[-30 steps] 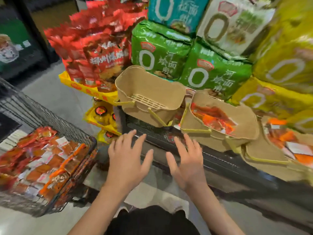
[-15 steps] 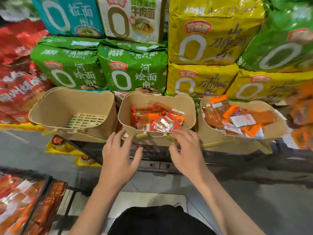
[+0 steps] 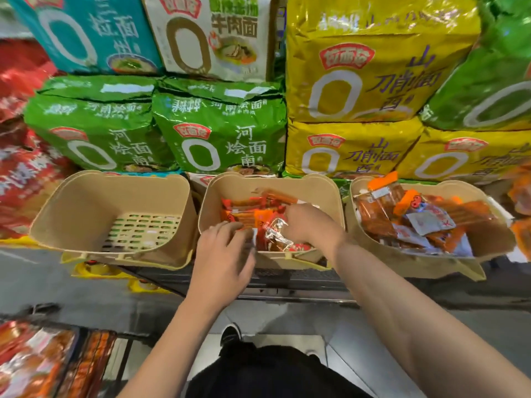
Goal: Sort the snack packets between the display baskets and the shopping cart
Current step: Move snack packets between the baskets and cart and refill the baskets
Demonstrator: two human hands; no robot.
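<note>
Inside, hands [image 3: 267, 239] among crinkly foil snack packets [image 3: 275, 237].

Three tan display baskets sit in a row: the left basket [image 3: 83, 214] holds no packets, while the middle basket [image 3: 324, 193] and the right basket [image 3: 488, 242] each hold a heap of orange and red snack packets too jumbled to count. Two hands, the left hand [image 3: 222, 254] and the right hand [image 3: 311, 225], reach into the middle basket. Behind the baskets at least eight large noodle bags are stacked: three green, three yellow, one teal and one white.
</note>
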